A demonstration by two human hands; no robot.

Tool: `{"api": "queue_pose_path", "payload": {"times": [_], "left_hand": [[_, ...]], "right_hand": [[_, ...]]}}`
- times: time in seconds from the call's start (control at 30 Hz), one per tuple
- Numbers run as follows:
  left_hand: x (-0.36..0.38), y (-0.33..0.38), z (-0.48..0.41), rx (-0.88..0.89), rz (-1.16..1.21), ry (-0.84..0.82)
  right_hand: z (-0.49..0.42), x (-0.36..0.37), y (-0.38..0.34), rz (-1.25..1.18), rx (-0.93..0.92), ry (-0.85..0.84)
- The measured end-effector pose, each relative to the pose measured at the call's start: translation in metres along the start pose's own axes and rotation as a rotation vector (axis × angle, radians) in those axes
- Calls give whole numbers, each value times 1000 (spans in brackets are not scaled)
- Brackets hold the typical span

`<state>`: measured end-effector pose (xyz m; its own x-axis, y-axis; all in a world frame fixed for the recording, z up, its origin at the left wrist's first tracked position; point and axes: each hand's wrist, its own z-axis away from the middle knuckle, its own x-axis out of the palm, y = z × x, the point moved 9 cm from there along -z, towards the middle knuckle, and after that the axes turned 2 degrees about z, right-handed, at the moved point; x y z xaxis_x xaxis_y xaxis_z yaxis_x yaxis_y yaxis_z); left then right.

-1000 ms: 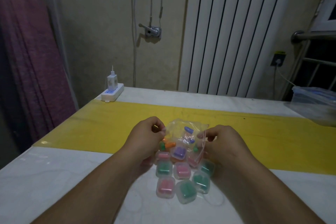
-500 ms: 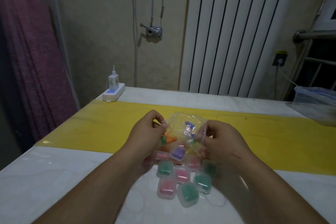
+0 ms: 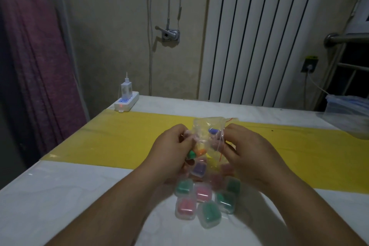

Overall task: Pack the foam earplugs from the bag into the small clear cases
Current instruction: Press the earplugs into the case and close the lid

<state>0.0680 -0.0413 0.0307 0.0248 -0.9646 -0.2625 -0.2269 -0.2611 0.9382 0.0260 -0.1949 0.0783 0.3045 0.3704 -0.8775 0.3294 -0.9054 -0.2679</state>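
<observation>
A small clear plastic bag [image 3: 207,132] of coloured foam earplugs hangs between my hands above the table. My left hand [image 3: 171,152] pinches its left edge and my right hand [image 3: 245,150] pinches its right edge near the red seal line. A blue earplug [image 3: 213,131] shows through the plastic, and green and orange earplugs [image 3: 196,153] sit low by my left fingers. Below the bag, several small clear cases [image 3: 205,199] lie clustered on the white tabletop, holding pink, green and purple plugs.
A yellow strip [image 3: 111,138] runs across the white table [image 3: 60,201]. A white power strip with a charger [image 3: 126,102] sits at the far left corner. A clear plastic container [image 3: 347,112] stands at the right edge. A radiator and wall lie behind.
My hands have raised the bag slightly and drawn closer together on its edges; the bag now stands more upright and bunched. The cases on the table have stayed put.
</observation>
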Motion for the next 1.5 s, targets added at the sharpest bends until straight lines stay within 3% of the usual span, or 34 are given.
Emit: {"api": "queue_pose_path", "payload": {"times": [0.07,0.17,0.3,0.6,0.87,1.0,1.1,1.33,1.5], "left_hand": [[2,0,2,-11,59,-16],[6,1,2,-62,244,-59],[12,0,2,-143,502,-156],[17,-3,4,-120,430,-218],[14,-2,4,-130,428,-243],[14,-3,6,-148,456,-248],[15,-4,4,-159,474,-241],[-4,-17,-4,-238,534,-9],[-4,-23,-3,-284,471,11]], "right_hand": [[2,-10,-4,119,13,55],[4,-18,-6,60,-16,139],[-2,-4,1,65,-79,72],[-2,-9,-3,-455,-92,83],[-7,22,15,-87,29,-147],[-2,29,18,-239,86,-186],[-1,30,23,-217,127,-200],[-1,8,26,-464,111,-112],[0,3,22,-485,88,-88]]}}
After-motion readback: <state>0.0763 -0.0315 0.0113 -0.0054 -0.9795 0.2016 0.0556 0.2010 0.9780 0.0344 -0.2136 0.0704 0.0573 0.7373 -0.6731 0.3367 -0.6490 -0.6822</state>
